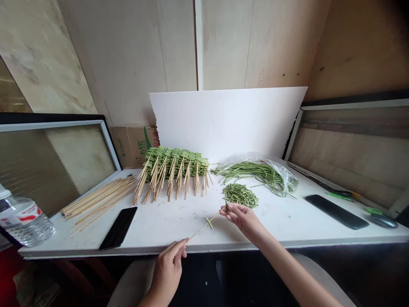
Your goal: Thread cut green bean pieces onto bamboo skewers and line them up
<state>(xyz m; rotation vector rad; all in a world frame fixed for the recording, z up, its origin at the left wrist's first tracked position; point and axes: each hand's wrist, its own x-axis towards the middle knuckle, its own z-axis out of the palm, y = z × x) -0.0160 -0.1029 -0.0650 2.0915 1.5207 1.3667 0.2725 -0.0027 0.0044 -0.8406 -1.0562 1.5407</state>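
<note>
My left hand (171, 266) is closed in a pinch on the near end of a thin bamboo skewer (198, 231), just past the table's front edge. One cut piece of green bean (209, 223) sits crosswise on the skewer. At the skewer's far end, my right hand (238, 216) is closed, its fingertips pinching a short green bean piece (226, 205) by the tip. Right behind that hand lies a heap of cut bean pieces (240, 195). Further left, filled bean skewers (177, 162) are stacked with their bare sticks pointing toward me.
Loose bamboo skewers (102, 196) lie at the left, beside a black phone (119, 228) and a water bottle (27, 221). Long beans (258, 170) spill from a clear plastic bag (289, 181). On the right are another dark phone (337, 211) and a computer mouse (383, 220).
</note>
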